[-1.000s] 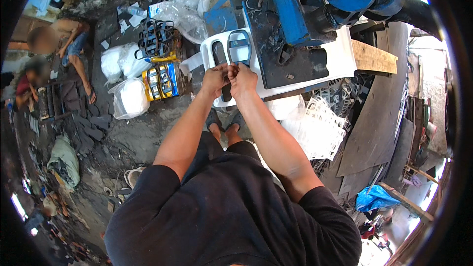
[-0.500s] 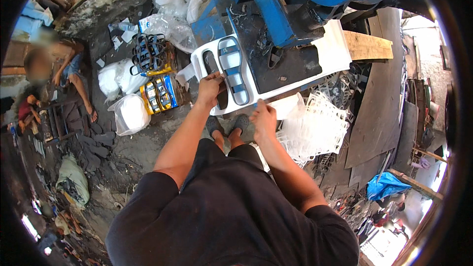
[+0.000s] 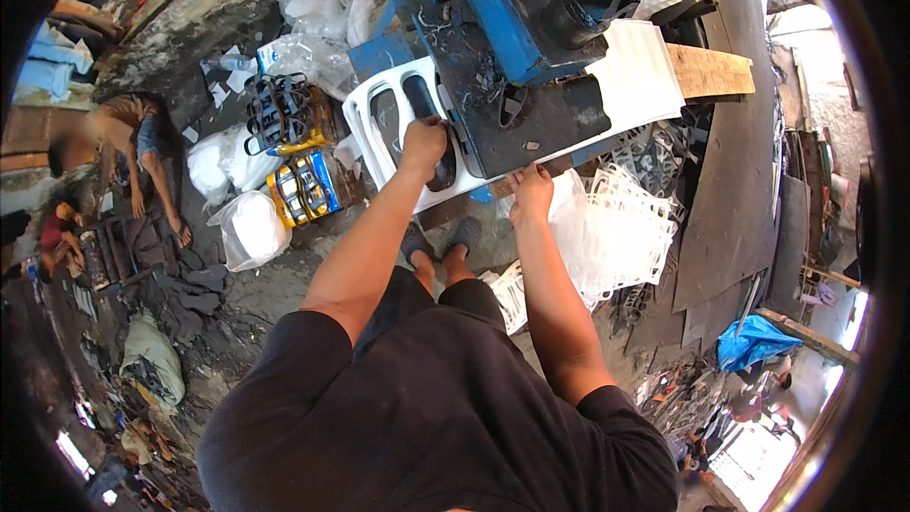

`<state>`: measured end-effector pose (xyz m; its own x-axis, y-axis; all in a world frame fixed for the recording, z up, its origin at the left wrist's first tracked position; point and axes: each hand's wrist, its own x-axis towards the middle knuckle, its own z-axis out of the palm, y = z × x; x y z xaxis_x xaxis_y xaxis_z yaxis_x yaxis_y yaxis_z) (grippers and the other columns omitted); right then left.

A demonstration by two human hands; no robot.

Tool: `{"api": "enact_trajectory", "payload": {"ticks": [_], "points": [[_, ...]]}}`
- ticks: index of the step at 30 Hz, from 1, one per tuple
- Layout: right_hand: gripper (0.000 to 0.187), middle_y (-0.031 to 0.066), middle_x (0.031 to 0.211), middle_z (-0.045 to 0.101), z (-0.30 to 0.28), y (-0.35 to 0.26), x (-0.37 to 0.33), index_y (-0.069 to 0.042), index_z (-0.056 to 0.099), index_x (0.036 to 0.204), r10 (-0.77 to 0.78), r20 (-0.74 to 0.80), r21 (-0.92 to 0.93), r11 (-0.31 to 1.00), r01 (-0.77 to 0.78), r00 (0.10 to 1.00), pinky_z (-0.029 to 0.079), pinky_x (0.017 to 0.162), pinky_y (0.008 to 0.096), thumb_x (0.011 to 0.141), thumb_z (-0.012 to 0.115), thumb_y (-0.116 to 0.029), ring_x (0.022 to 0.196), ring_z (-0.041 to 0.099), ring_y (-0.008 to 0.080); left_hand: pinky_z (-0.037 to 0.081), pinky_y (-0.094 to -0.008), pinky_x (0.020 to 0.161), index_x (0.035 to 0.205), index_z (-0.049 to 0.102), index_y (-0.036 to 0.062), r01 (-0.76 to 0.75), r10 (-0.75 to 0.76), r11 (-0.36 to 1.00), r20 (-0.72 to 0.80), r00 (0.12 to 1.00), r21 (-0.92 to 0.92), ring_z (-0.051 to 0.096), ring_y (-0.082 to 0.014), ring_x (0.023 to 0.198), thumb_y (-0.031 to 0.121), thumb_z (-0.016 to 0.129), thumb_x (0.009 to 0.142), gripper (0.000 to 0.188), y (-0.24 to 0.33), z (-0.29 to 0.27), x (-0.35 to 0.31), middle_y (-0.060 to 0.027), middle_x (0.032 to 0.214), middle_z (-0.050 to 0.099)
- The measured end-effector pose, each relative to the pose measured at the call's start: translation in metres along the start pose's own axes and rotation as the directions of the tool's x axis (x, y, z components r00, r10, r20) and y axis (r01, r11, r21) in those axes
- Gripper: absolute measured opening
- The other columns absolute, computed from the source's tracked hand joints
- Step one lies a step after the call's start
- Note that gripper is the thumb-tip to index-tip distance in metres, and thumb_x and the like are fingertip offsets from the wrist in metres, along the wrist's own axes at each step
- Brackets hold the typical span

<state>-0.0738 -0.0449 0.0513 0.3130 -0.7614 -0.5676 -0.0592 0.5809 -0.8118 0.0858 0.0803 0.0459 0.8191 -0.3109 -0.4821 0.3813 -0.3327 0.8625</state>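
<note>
Cluttered floor crowds the press (image 3: 531, 57). My left hand (image 3: 424, 144) grips the white sheet (image 3: 379, 147) at a cutout. My right hand (image 3: 531, 194) pinches its near edge, fingertips hidden.

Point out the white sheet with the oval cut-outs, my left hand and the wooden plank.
white sheet (image 3: 374, 137): head view, strip left of cut-outs.
left hand (image 3: 424, 140): head view, back of hand.
wooden plank (image 3: 711, 73): head view, top face.
</note>
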Motion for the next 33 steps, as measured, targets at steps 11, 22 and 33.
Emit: {"api": "enact_trajectory", "payload": {"ticks": [11,22,33], "points": [[0.025,0.0104,0.102,0.059,0.029,-0.003,-0.039,0.003,0.059,0.102,0.285,0.195,0.015,0.956,-0.293,0.938,0.048,0.078,0.0405,0.082,0.047,0.011,0.09,0.057,0.0236,0.051,-0.0499,0.081,0.097,0.07,0.0047,-0.518,0.499,0.48,0.265,0.825,0.708,0.063,-0.0455,0.09,0.019,0.057,0.084,0.024,0.071,-0.04,0.113,-0.0268,0.092,0.066],[0.059,0.0165,0.116,0.048,-0.003,0.002,-0.066,0.005,0.047,0.124,-0.277,0.252,-0.57,0.732,0.373,0.927,0.048,0.083,0.038,0.076,0.076,-0.009,0.093,0.055,0.0256,0.049,-0.0464,0.084,0.098,0.068,0.0011,-0.625,0.528,0.558,0.347,0.775,0.546,0.06,-0.0415,0.098,0.019,0.056,0.087,0.025,0.078,-0.056,0.111,-0.0242,0.104,0.064],[0.04,0.0199,0.104,0.046,-0.005,0.011,-0.028,0.007,0.06,0.092,-0.428,0.603,-0.55,0.388,0.74,0.673,0.052,0.063,0.0379,0.076,0.082,-0.022,0.076,0.056,0.0289,0.046,-0.0354,0.084,0.108,0.067,0.0019,-0.304,0.149,0.909,0.46,0.875,0.284,0.061,-0.0268,0.098,0.013,0.057,0.087,0.026,0.084,-0.056,0.11,-0.0138,0.105,0.067]]}}
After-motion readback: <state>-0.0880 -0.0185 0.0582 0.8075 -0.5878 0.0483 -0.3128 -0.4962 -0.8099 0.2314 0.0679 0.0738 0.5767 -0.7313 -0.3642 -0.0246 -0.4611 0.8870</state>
